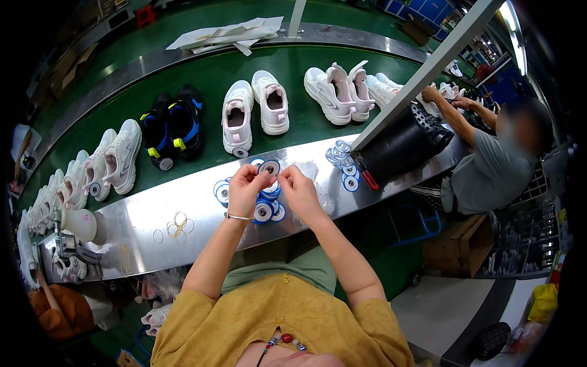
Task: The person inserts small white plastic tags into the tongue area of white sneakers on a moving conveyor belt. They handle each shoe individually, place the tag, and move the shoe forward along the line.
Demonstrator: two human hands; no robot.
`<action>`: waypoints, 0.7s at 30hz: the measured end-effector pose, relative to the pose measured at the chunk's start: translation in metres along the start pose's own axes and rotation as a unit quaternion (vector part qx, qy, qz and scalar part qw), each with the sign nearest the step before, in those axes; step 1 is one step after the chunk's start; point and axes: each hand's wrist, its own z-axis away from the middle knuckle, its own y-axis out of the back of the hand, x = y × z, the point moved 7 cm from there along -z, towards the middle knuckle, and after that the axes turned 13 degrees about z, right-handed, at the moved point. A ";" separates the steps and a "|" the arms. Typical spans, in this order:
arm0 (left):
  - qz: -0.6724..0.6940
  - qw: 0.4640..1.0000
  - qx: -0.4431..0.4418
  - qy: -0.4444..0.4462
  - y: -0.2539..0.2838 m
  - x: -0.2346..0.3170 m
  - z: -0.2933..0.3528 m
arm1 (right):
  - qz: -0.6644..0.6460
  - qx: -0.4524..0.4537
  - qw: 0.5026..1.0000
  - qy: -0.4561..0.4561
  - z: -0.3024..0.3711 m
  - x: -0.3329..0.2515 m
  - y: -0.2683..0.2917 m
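Observation:
Pinched between the fingertips of my left hand (246,186) is a round white tag (269,167) with a dark centre. My right hand (301,194) is closed just beside the tag's right edge, thumb and fingers pressed together; anything in them is too small to make out. Below both hands, a pile of blue-rimmed round tags (263,211) lies on the metal ledge (202,202). Beyond the hands, a pair of white sports shoes (271,104) stands on the green belt (208,73), with a similar round tag (242,153) at the nearer shoe.
Rubber bands (177,228) lie on the ledge to the left. Black-and-blue shoes (172,125) and more white shoes (122,156) line the belt. Right of my hands are more tags (345,165), a black container (403,147) and a slanted post (428,73). A co-worker (492,162) handles shoes there.

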 end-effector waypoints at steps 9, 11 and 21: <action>0.066 0.998 -0.014 -0.005 -0.012 0.008 0.002 | -0.114 -0.034 0.992 -0.036 -0.012 0.021 -0.016; 0.033 0.999 0.009 -0.007 -0.005 0.010 0.005 | -0.090 -0.036 0.995 -0.029 -0.009 0.010 -0.016; -0.096 0.994 -0.035 -0.028 -0.006 0.028 0.022 | -0.062 -0.003 0.997 0.036 0.012 -0.033 -0.010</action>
